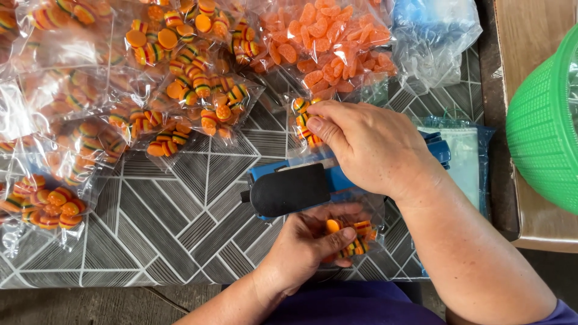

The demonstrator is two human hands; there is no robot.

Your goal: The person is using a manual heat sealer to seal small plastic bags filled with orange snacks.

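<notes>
One clear bag (355,232) of striped orange candies

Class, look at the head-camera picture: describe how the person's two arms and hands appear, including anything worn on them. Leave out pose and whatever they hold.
Both arms are bare from wrist to past the elbow. The left hand and right hand wear no gloves, and no rings, watch or bracelets show. A bit of purple sleeve shows at the right upper arm, matching the purple garment at the bottom edge. Fingernails are short and unpainted where visible.

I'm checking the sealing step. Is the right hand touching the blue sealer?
Touching. The head view shows the right hand lying flat on top of the blue sealer, its palm and fingers covering it with no gap.
</notes>
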